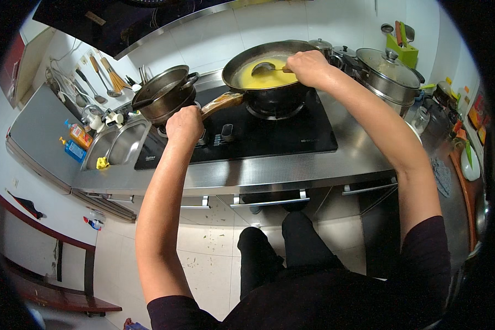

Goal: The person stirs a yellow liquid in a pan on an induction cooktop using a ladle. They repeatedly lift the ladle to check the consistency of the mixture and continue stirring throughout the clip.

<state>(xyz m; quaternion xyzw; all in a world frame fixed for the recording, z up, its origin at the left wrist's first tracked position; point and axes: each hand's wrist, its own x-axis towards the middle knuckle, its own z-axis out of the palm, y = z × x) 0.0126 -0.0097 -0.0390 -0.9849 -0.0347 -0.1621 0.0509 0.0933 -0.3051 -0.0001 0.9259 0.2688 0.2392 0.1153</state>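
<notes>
My left hand point(185, 124) is closed around the brown handle of a large dark frying pan point(233, 68) on the right burner of the black gas hob point(247, 142). Inside the pan lies a yellow liquid point(272, 79), looking like beaten egg. My right hand point(307, 68), over the pan's right side, grips the handle of a metal ladle point(263, 68), whose bowl is in the yellow liquid. Left of the frying pan, over the left burner, stands a dark metal pot point(161, 88) with black handles.
A lidded steamer pot point(390, 80) and smaller lidded pots stand right of the hob. The sink point(126, 142), with a yellow cloth point(102, 162) and soap bottles point(80, 135) beside it, is at the left. A range hood point(119, 24) hangs above. Drawer handles point(270, 203) edge the counter front.
</notes>
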